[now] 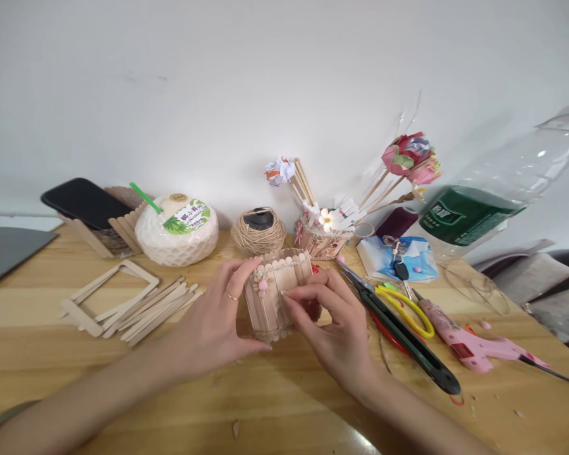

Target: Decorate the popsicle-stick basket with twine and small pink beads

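Note:
A small holder made of craft sticks (pixel 275 297) stands upright at the middle of the table, tilted slightly. Bead trim runs along its top and bottom edges, and a flower with a pink centre (pixel 263 285) sits on its front left. My left hand (pixel 222 309) wraps its left side, thumb at the lower edge and fingers near the top. Thumb and forefinger of my right hand (pixel 329 316) are pinched together against the front face; whatever they hold is too small or hidden to name. Something red (pixel 317 269) shows behind the holder, partly covered by the right hand.
Loose craft sticks (pixel 156 309) and a stick frame (pixel 118 291) lie left. Behind stand a phone (pixel 85 201), a white coconut (pixel 177 243), twine (pixel 258 237) and a decorated pot (pixel 320 243). Right are pliers-like scissors (pixel 408 341), a pink glue gun (pixel 474 347) and a bottle (pixel 483 196).

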Motion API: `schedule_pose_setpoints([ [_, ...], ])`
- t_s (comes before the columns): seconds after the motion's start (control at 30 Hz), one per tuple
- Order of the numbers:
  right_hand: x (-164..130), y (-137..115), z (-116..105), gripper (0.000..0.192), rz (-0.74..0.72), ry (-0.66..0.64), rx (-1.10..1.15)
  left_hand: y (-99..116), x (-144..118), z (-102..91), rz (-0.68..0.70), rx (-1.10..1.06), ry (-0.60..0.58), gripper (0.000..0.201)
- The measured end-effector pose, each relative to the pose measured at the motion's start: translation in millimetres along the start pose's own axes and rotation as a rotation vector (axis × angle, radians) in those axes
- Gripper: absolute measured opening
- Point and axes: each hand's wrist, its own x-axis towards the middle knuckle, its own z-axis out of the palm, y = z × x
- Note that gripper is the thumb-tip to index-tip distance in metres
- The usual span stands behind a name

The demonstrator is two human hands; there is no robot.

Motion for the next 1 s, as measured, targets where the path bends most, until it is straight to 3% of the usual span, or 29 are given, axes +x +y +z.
schedule_pose_setpoints([
  [0.47,-3.8,3.8,-2.1,0.017,-0.010,0.016,0.047,-1.7,0.5,0.6,-0.002,0.008,0.005,0.100],
  [0.8,5.4,6.0,-31.7,0.020,-0.124,0.341,0.034,-4.7,1.1,0.4,-0.003,0.010,-0.005,0.100],
  [0.87,2.9,-2.4,-36.8,0.024,-0.207,0.208,-0.020,-4.3,2.2,-0.6,-0.005,0.024,-0.013,0.101],
  [1.0,-15.4,-20.9,-24.0,0.017,-0.398,-0.429,-0.157,-2.4,7.3,-5.6,0.007,0.034,-0.040,0.101],
])
